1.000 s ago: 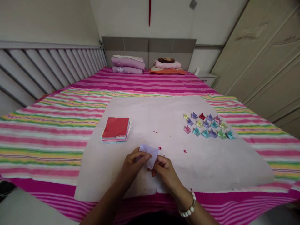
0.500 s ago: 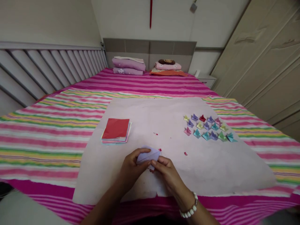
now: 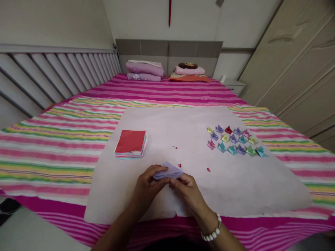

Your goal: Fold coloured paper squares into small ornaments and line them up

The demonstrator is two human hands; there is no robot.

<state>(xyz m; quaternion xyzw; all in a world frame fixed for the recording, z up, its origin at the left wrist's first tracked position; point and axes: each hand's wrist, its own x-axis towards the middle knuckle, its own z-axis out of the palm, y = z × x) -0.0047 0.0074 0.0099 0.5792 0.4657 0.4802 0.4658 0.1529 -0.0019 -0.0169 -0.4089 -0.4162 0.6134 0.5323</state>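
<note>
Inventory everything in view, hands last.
Sheet: 1, whitish, centre
Bedcover: 1, multicoloured, beneath sheet
Paper stack: 1, red top, sheet's left
Folded shapes: 16, mixed, sheet's right
Scraps: 3+, red, sheet's centre
Bedding piles: 2, purple and mixed, far end
Headboard: 1, grey, behind piles
Slatted panel: 1, pale, left
Cabinet: 1, white, beside headboard
Wardrobe: 1, cream, right
Hanging strip: 1, red, wall
Block: 1, grey, top edge
Folded paper: 1, lilac, front centre
Bracelet: 1, white, right wrist
Left hand: 1, bare, on folded paper
Right hand: 1, bare, on folded paper

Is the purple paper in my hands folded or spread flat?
Folded: the purple paper narrows to a point and shows overlapping layers.
</note>
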